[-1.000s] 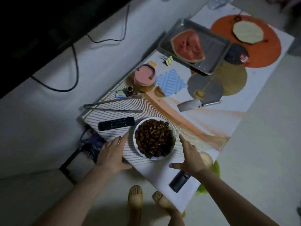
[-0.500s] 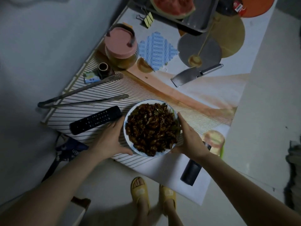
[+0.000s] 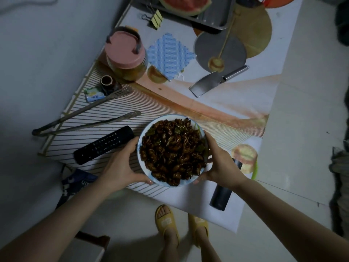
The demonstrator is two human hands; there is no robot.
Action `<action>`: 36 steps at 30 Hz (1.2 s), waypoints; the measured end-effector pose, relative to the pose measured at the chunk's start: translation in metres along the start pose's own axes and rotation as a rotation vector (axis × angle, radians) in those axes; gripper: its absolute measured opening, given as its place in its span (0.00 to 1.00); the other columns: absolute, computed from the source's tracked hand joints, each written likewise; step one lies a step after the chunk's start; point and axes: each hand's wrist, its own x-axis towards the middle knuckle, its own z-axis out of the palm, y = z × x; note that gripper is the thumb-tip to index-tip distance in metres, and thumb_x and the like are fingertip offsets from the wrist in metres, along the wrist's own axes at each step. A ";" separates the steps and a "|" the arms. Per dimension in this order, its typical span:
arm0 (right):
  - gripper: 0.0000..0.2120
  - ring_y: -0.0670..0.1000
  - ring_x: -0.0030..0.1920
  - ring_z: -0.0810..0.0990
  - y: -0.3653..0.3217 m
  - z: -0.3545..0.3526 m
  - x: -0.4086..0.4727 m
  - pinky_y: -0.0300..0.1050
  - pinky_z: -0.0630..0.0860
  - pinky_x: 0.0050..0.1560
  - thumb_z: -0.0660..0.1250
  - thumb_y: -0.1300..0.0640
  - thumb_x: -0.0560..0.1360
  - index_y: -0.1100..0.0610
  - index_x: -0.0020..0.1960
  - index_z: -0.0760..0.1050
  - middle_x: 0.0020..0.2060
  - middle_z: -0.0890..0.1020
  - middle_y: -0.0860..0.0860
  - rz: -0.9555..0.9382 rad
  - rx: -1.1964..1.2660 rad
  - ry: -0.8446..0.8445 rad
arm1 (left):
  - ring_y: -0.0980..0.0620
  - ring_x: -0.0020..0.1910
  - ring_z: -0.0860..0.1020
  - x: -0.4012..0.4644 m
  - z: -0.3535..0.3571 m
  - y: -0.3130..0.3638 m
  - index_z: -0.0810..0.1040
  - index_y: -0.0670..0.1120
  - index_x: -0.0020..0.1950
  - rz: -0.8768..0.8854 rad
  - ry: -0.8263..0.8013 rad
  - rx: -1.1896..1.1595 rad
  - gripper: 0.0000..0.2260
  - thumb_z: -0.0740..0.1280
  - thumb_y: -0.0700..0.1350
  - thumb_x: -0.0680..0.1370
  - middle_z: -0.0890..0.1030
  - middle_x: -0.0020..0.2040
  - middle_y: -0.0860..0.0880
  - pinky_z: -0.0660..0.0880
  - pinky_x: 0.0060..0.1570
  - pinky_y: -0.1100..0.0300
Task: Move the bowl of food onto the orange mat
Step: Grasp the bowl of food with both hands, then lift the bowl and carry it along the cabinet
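Note:
A white bowl (image 3: 144, 137) heaped with dark brown food sits at the near end of the low table. My left hand (image 3: 120, 167) grips its left rim, thumb under the near edge. My right hand (image 3: 220, 163) clasps the right rim. Only a sliver of the orange mat (image 3: 279, 1) shows at the top edge, at the table's far end.
A black remote (image 3: 103, 145) lies just left of the bowl, long metal tongs (image 3: 88, 118) beyond it. A cleaver (image 3: 209, 84), a pink-lidded jar (image 3: 125, 55), a blue mat (image 3: 170, 55) and a tray with watermelon (image 3: 211, 17) lie farther along. A dark cylinder (image 3: 221, 198) rests by my right wrist.
Both hands have closed in from beside the bowl onto its rim. The camera has dropped closer, pushing the orange mat almost out of view.

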 end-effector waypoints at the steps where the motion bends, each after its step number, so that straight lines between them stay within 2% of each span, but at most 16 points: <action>1: 0.61 0.45 0.55 0.78 -0.003 -0.004 -0.004 0.37 0.78 0.53 0.83 0.48 0.55 0.48 0.75 0.46 0.65 0.73 0.44 0.006 0.030 -0.001 | 0.70 0.58 0.71 -0.003 -0.002 0.006 0.60 0.62 0.70 0.005 -0.002 -0.006 0.54 0.84 0.52 0.50 0.72 0.59 0.69 0.68 0.53 0.70; 3: 0.60 0.35 0.50 0.78 -0.013 -0.016 -0.015 0.26 0.75 0.48 0.83 0.50 0.55 0.44 0.75 0.47 0.61 0.73 0.36 0.009 0.074 -0.005 | 0.70 0.58 0.72 -0.008 -0.006 0.020 0.61 0.65 0.68 0.024 -0.010 -0.020 0.52 0.84 0.52 0.49 0.74 0.58 0.71 0.69 0.52 0.72; 4: 0.59 0.34 0.49 0.78 -0.018 -0.023 -0.020 0.26 0.75 0.48 0.83 0.50 0.55 0.43 0.74 0.47 0.59 0.73 0.33 0.009 0.086 0.000 | 0.71 0.58 0.72 -0.010 -0.009 0.029 0.62 0.67 0.66 0.037 -0.013 -0.026 0.51 0.84 0.52 0.49 0.76 0.56 0.72 0.69 0.50 0.75; 5: 0.59 0.35 0.49 0.78 -0.024 -0.030 -0.025 0.29 0.76 0.48 0.83 0.49 0.55 0.43 0.74 0.48 0.59 0.73 0.33 0.008 0.099 0.009 | 0.71 0.57 0.72 -0.012 -0.012 0.039 0.62 0.68 0.65 0.050 -0.014 -0.030 0.50 0.84 0.52 0.49 0.77 0.55 0.72 0.69 0.48 0.77; 7: 0.59 0.42 0.51 0.81 -0.035 -0.046 -0.037 0.36 0.79 0.49 0.83 0.48 0.54 0.44 0.74 0.48 0.60 0.74 0.37 0.002 0.128 0.028 | 0.72 0.57 0.73 -0.017 -0.018 0.062 0.63 0.69 0.64 0.065 -0.014 -0.035 0.49 0.84 0.53 0.49 0.76 0.55 0.73 0.71 0.47 0.74; 9: 0.59 0.43 0.52 0.81 -0.046 -0.068 -0.050 0.33 0.78 0.48 0.83 0.48 0.54 0.42 0.73 0.48 0.60 0.74 0.36 -0.023 0.131 0.053 | 0.72 0.56 0.73 -0.021 -0.021 0.090 0.64 0.69 0.64 0.093 -0.010 -0.038 0.49 0.84 0.55 0.48 0.76 0.55 0.74 0.70 0.48 0.71; 11: 0.59 0.40 0.50 0.80 -0.054 -0.085 -0.060 0.30 0.77 0.47 0.83 0.47 0.53 0.39 0.72 0.49 0.57 0.74 0.32 -0.035 0.125 0.072 | 0.71 0.56 0.74 -0.024 -0.023 0.112 0.65 0.68 0.63 0.114 -0.002 -0.041 0.48 0.84 0.55 0.48 0.76 0.56 0.73 0.70 0.48 0.68; 14: 0.56 0.41 0.47 0.81 -0.063 -0.123 -0.084 0.35 0.79 0.45 0.84 0.51 0.54 0.37 0.71 0.52 0.57 0.77 0.36 -0.061 0.136 0.106 | 0.70 0.57 0.74 -0.030 -0.016 0.156 0.66 0.67 0.64 0.159 0.010 -0.036 0.47 0.83 0.55 0.49 0.77 0.57 0.70 0.71 0.48 0.71; 16: 0.55 0.44 0.48 0.81 -0.067 -0.151 -0.102 0.42 0.81 0.46 0.83 0.50 0.53 0.36 0.70 0.53 0.59 0.77 0.41 -0.085 0.127 0.134 | 0.67 0.59 0.74 -0.032 -0.007 0.188 0.67 0.65 0.65 0.180 0.015 -0.052 0.47 0.83 0.54 0.50 0.78 0.58 0.68 0.71 0.52 0.70; 18: 0.55 0.46 0.49 0.81 -0.067 -0.181 -0.120 0.46 0.81 0.49 0.83 0.48 0.53 0.35 0.68 0.52 0.59 0.77 0.41 -0.106 0.116 0.151 | 0.65 0.61 0.74 -0.034 0.006 0.220 0.66 0.63 0.67 0.199 0.027 -0.056 0.48 0.84 0.54 0.50 0.78 0.59 0.67 0.70 0.56 0.65; 20: 0.53 0.46 0.49 0.81 -0.063 -0.214 -0.137 0.46 0.81 0.49 0.83 0.48 0.53 0.33 0.66 0.53 0.58 0.77 0.40 -0.135 0.118 0.155 | 0.68 0.60 0.73 -0.035 0.022 0.254 0.66 0.66 0.66 0.218 0.044 -0.053 0.48 0.84 0.53 0.50 0.77 0.59 0.70 0.70 0.56 0.71; 23: 0.52 0.43 0.50 0.80 -0.052 -0.270 -0.160 0.40 0.80 0.49 0.82 0.48 0.54 0.31 0.65 0.52 0.58 0.75 0.37 -0.190 0.102 0.138 | 0.74 0.58 0.72 -0.035 0.054 0.306 0.66 0.71 0.62 0.247 0.081 -0.053 0.46 0.83 0.51 0.50 0.75 0.56 0.76 0.68 0.47 0.82; 29: 0.50 0.43 0.52 0.80 -0.024 -0.388 -0.197 0.37 0.79 0.50 0.83 0.49 0.54 0.28 0.62 0.53 0.56 0.74 0.34 -0.296 0.072 0.100 | 0.69 0.57 0.75 -0.024 0.123 0.401 0.68 0.68 0.60 0.261 0.149 -0.089 0.46 0.85 0.49 0.48 0.77 0.56 0.72 0.73 0.47 0.76; 33: 0.50 0.45 0.55 0.79 -0.009 -0.457 -0.207 0.40 0.80 0.53 0.83 0.52 0.54 0.29 0.61 0.55 0.57 0.73 0.34 -0.326 0.045 0.068 | 0.64 0.59 0.76 -0.008 0.158 0.452 0.69 0.64 0.61 0.240 0.184 -0.111 0.45 0.83 0.50 0.48 0.78 0.57 0.67 0.75 0.55 0.61; 34: 0.49 0.45 0.54 0.80 -0.005 -0.472 -0.206 0.40 0.80 0.52 0.84 0.54 0.54 0.29 0.60 0.56 0.57 0.75 0.35 -0.330 0.047 0.065 | 0.64 0.59 0.76 -0.002 0.164 0.463 0.69 0.64 0.61 0.233 0.194 -0.111 0.45 0.84 0.49 0.49 0.79 0.57 0.67 0.76 0.56 0.60; 36: 0.49 0.43 0.53 0.81 0.002 -0.499 -0.200 0.38 0.80 0.50 0.84 0.57 0.53 0.31 0.60 0.59 0.57 0.76 0.37 -0.342 0.061 0.067 | 0.67 0.58 0.75 0.013 0.170 0.484 0.69 0.67 0.60 0.234 0.214 -0.104 0.44 0.85 0.45 0.50 0.78 0.56 0.70 0.75 0.54 0.69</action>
